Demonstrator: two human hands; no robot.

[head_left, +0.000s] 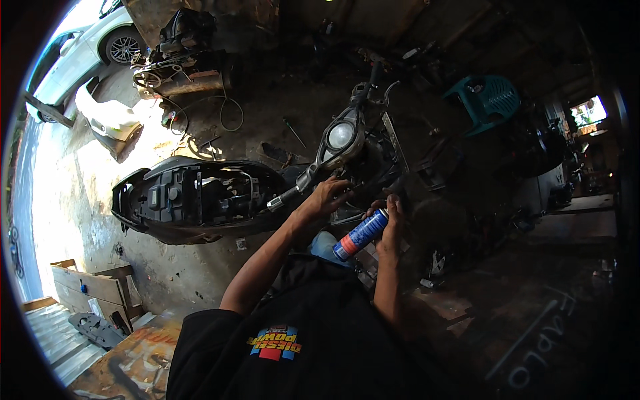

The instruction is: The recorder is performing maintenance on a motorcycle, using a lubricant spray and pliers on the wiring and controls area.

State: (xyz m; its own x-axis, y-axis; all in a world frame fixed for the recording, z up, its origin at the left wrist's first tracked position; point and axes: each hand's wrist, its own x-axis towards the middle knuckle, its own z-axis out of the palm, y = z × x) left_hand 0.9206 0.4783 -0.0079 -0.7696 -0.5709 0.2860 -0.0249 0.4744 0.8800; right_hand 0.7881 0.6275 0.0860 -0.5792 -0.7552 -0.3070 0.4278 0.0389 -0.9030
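Note:
My left hand point(328, 195) is at the dark front parts of a partly stripped black scooter point(190, 197), just right of a grip on its handlebar point(287, 197); its fingers are bent and apart. Whether the fingertips touch anything is unclear. My right hand point(390, 220) is wrapped round a blue and red spray can point(357, 237), held tilted with its top up and to the right, near the scooter's front. A round silver lamp point(341, 136) sits between the bars above my hands. Part of the front is lost in shadow.
A white car point(87, 47) and white body panel point(107, 117) stand upper left. Metal parts and hoses point(180, 83) lie behind the scooter, a screwdriver point(293, 131) nearby. A teal plastic piece point(487, 100) is upper right; wooden boards point(87, 287) are lower left.

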